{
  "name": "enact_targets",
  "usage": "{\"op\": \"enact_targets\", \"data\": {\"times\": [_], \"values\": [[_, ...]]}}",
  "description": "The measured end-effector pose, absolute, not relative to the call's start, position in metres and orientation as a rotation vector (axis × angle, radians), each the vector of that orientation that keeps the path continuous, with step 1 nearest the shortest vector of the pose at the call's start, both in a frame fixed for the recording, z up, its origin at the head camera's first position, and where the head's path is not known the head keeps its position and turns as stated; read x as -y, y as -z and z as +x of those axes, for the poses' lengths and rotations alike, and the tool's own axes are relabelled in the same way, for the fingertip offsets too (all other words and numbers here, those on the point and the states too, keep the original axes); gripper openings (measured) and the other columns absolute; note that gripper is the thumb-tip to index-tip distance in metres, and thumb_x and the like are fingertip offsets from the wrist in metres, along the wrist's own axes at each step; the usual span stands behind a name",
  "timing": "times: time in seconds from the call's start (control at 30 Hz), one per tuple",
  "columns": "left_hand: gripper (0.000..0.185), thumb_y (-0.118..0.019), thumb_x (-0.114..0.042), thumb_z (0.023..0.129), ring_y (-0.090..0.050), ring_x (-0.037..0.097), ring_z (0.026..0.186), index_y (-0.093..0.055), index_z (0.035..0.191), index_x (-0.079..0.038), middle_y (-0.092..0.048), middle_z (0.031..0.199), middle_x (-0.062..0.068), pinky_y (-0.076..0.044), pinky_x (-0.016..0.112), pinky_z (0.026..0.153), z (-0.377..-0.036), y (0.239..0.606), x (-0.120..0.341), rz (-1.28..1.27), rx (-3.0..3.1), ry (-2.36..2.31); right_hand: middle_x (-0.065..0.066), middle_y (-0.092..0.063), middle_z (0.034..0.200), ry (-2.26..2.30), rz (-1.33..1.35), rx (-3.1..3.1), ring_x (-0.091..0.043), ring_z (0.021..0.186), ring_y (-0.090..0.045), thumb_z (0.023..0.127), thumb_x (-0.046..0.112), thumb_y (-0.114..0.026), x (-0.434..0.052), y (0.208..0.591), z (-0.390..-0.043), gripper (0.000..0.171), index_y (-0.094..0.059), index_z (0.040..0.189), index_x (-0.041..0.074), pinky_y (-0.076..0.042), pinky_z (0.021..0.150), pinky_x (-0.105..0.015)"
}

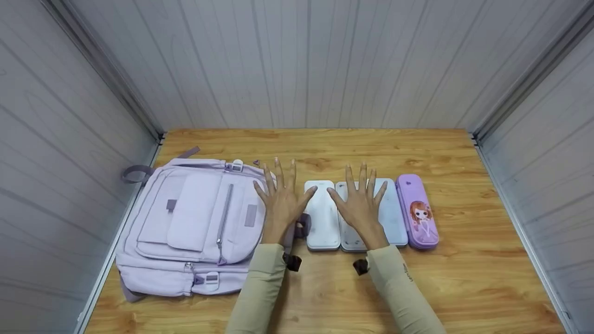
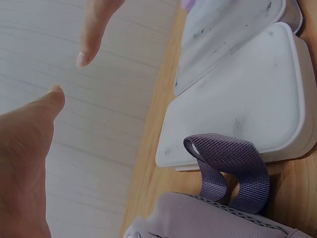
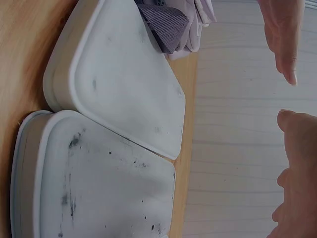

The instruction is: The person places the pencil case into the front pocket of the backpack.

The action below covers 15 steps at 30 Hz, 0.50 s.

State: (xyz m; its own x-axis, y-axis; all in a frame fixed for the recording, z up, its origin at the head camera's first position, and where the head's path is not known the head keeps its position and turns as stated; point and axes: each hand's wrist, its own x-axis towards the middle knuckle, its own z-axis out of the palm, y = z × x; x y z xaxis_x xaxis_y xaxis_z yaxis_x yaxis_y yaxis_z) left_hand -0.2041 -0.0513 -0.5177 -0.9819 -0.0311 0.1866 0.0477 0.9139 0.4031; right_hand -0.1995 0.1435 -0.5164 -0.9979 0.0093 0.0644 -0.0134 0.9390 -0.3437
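Nothing gripped; snag and shove risks noted.
I find the left hand (image 1: 280,204) above the right edge of the bag (image 1: 192,213) and the right hand (image 1: 362,204) above the grey case (image 1: 345,232), fingers straight and fanned wide, no hold on anything. The bag lies flat, left of the row: white case (image 1: 322,213), grey case, then purple case (image 1: 417,211) rightmost. A strap (image 1: 303,226) loops out beside the white case; contact between them I cannot confirm. In my judgement, fingers could hook that loop and drag the bag. The closely packed sides leave scant room for fingertips, so picking at one case could shove its neighbour. The right hand masks part of the grey case, inviting a misjudged grip.
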Motion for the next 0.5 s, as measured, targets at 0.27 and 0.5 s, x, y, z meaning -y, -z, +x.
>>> {"op": "enact_targets", "data": {"times": [0.27,0.5], "values": [[0.087,-0.042,-0.073,0.084,0.015,0.038,0.145,-0.016,0.154,-0.028,0.006,0.161,0.01,-0.002,0.073,0.106,-0.1993,0.5186,0.0532,0.003,2.904,0.599,-0.01,0.011,0.161,-0.544,0.012,3.02,-0.034,0.146,0.017,0.087,0.076,-0.029,-0.1429,0.5178,-0.1979,0.086,-0.004,0.154,0.029,0.012,0.108,-0.066],[0.081,-0.045,-0.065,0.088,0.002,0.043,0.146,-0.019,0.153,-0.026,-0.005,0.161,0.015,-0.011,0.069,0.108,-0.1964,0.5219,0.0578,0.026,2.906,0.643,-0.009,0.011,0.161,-0.583,0.022,3.0,-0.034,0.146,0.015,0.088,0.071,-0.037,-0.1431,0.5188,-0.1952,0.085,-0.004,0.154,0.029,0.006,0.111,-0.064]]}}
